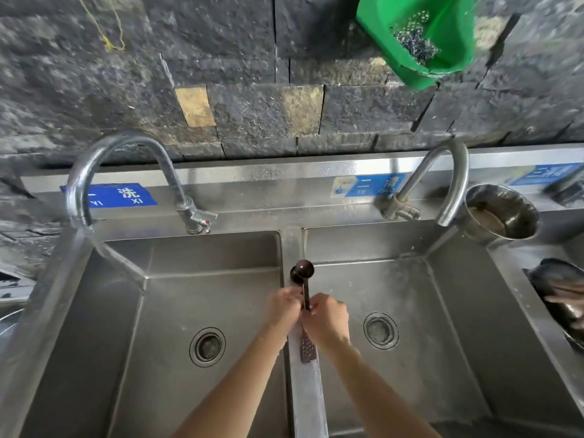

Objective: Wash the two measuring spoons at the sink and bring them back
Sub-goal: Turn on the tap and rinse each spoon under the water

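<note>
Two dark brown measuring spoons [302, 270] are held together above the divider [308, 390] between the two steel sink basins. Their round bowls point away from me and overlap. My left hand [284, 306] and my right hand [327, 320] both grip the handles, side by side. A flat perforated handle end [308, 347] sticks out below my right hand, over the divider. No water runs from either tap.
The left tap [94, 172] curves over the left basin [158, 311], the right tap [452, 184] over the right basin [410, 295]. A steel pot [502, 216] stands on the right ledge. A green scoop [420, 36] with steel wool hangs on the wall. Another person's hand [565, 295] is at far right.
</note>
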Motion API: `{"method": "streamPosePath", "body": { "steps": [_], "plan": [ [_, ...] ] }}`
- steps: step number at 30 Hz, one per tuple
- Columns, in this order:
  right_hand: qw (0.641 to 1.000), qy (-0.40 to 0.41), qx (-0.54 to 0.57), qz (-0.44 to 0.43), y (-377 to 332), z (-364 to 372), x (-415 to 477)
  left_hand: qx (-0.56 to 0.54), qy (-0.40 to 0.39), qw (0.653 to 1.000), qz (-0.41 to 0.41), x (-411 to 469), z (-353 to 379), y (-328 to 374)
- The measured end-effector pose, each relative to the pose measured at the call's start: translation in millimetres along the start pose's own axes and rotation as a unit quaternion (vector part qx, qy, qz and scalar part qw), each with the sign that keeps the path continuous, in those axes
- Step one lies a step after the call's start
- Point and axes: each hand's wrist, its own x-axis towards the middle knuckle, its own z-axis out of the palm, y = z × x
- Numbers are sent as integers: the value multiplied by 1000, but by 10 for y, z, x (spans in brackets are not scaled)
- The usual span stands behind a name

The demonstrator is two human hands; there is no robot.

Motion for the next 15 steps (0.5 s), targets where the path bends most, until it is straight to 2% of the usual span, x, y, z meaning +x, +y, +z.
{"method": "streamPosePath", "body": {
  "steps": [5,15],
  "plan": [
    [1000,-15,-12,-11,63,74,78,-57,4,998,-33,-54,42,10],
    [999,-27,-35,-28,65,160,100,-58,-2,997,-57,-73,36,25]
  ]
}}
